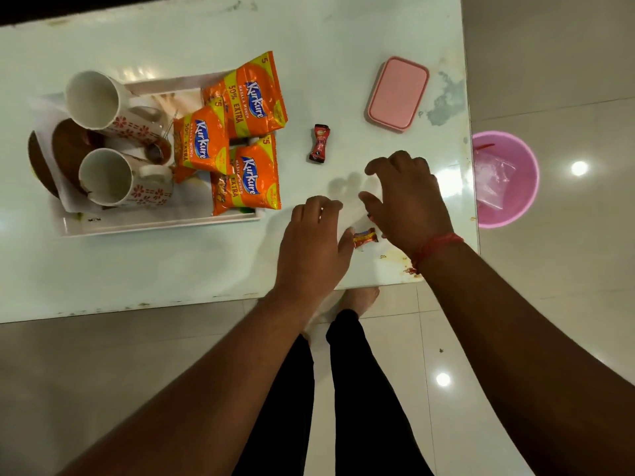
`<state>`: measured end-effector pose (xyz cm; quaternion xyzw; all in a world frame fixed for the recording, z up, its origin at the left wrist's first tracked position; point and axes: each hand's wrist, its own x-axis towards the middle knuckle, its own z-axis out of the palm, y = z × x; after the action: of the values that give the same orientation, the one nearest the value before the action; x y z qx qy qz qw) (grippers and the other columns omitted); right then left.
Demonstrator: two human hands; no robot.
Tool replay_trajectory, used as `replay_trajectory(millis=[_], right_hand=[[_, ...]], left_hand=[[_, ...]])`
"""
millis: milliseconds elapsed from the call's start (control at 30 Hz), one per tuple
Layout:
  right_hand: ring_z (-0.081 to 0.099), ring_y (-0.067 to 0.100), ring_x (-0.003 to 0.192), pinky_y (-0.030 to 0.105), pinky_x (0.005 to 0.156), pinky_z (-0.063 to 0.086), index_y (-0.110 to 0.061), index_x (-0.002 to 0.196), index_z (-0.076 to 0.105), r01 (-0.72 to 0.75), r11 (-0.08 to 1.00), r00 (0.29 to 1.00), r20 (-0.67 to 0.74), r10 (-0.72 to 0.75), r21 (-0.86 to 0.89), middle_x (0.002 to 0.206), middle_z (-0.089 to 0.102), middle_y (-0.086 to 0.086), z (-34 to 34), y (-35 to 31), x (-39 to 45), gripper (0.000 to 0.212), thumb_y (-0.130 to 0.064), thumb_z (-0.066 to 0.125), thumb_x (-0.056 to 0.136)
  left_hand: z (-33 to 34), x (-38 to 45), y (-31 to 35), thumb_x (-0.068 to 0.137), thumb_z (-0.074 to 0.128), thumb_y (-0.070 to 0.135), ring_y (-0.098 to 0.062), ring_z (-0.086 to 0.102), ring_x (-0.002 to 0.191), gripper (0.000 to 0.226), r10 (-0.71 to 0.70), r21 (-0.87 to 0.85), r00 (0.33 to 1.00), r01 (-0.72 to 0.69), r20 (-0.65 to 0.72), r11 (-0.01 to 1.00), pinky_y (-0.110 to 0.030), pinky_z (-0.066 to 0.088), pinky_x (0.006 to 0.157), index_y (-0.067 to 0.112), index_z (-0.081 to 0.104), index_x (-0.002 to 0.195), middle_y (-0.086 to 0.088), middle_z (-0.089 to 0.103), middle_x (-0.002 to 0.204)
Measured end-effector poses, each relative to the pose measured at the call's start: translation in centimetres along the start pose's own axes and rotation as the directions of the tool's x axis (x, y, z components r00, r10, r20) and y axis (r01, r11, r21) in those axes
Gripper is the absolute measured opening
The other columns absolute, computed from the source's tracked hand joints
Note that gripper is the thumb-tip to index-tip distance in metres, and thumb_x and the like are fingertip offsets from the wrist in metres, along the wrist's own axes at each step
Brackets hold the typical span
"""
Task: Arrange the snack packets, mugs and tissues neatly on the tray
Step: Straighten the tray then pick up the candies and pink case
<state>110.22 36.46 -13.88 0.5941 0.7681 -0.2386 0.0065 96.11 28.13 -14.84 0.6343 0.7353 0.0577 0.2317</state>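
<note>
White table, seen from above. White tray sat at its left part. On the tray: three orange Kurkure packets overlapping one another along the tray's right side, the top one jutting past the far rim. Two white mugs with red flower print lay on their sides at the tray's left, far mug and near mug, mouths turned toward the camera. White tissue paper showed under them, along with a brown plate (partly hidden by the mugs). A small tea strainer lay between the mugs and the packets.

Off the tray, on the bare table: a small red-and-black sachet to the right of the packets, and a pink lidded box farther right.

Left hand hovered palm down near the table's front edge, fingers loosely bent, holding nothing. Right hand, red thread at the wrist, was just beside it, fingers spread and relaxed, also empty. A small red-and-gold wrapper lay on the table between the two hands; whether either touched it I could not tell.

Pink bucket stood on the floor beyond the table's right edge.
</note>
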Motion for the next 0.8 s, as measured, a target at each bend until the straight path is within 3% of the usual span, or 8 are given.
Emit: replay_trajectory(millis=[100, 200, 433, 667, 800], right_hand=[[0.05, 0.034, 0.113, 0.045, 0.088, 0.046, -0.021, 0.137, 0.047, 0.062, 0.997, 0.997, 0.043, -0.061, -0.04, 0.126, 0.051, 0.011, 1.2, -2.3, 3.4, 0.048, -0.029, 0.06, 0.092], [0.047, 0.038, 0.115, 0.047, 0.088, 0.046, -0.023, 0.143, 0.042, 0.15, 0.982, 0.988, 0.062, -0.144, -0.11, 0.135, 0.044, 0.014, 2.5, -4.0, 6.9, 0.057, -0.014, 0.058, 0.089], [0.049, 0.04, 0.106, 0.045, 0.082, 0.043, -0.014, 0.119, 0.06, 0.262, 0.919, 0.964, 0.032, -0.264, -0.294, 0.123, 0.05, 0.017, 3.8, -3.2, 9.7, 0.031, -0.012, 0.055, 0.088], [0.054, 0.036, 0.1, 0.045, 0.079, 0.047, -0.012, 0.105, 0.064, 0.132, 0.976, 0.986, -0.079, -0.147, -0.173, 0.109, 0.057, 0.012, 1.6, -0.1, 4.9, 0.024, -0.03, 0.059, 0.09], [0.053, 0.031, 0.1, 0.043, 0.08, 0.047, -0.016, 0.102, 0.065, 0.072, 0.989, 0.994, -0.068, -0.081, -0.126, 0.108, 0.058, 0.008, 0.1, 1.5, -0.7, 0.022, -0.032, 0.065, 0.087]], left_hand=[[0.0, 0.2, -0.5, 0.09, 0.057, 0.05, -0.022, 0.052, 0.124, 0.051, -0.003, -0.009, 1.0, 0.003, 0.02, 1.0, -0.035, 0.049, 0.097, 0.02, 0.053, 0.131, -0.004, 0.055, 0.137], [0.4, 0.0, -1.2, 0.091, 0.055, 0.051, -0.023, 0.046, 0.131, 0.056, 0.028, -0.009, 0.997, -0.028, 0.07, 1.0, -0.035, 0.046, 0.101, 0.02, 0.047, 0.137, -0.004, 0.049, 0.145], [0.5, -0.4, -1.9, 0.091, 0.054, 0.053, -0.024, 0.04, 0.138, 0.06, 0.013, 0.007, 0.994, -0.014, 0.105, 1.0, -0.038, 0.043, 0.105, 0.022, 0.043, 0.141, -0.004, 0.042, 0.152], [0.5, -0.4, -1.6, 0.09, 0.05, 0.057, -0.025, 0.037, 0.14, 0.065, 0.039, -0.046, 0.991, -0.033, 0.13, 0.998, -0.042, 0.041, 0.108, 0.021, 0.039, 0.144, -0.005, 0.039, 0.153], [0.6, -0.2, -1.4, 0.09, 0.042, 0.065, -0.026, 0.029, 0.145, 0.075, 0.083, -0.021, 0.986, -0.081, 0.142, 0.997, -0.041, 0.028, 0.115, 0.021, 0.03, 0.149, -0.004, 0.032, 0.158]])
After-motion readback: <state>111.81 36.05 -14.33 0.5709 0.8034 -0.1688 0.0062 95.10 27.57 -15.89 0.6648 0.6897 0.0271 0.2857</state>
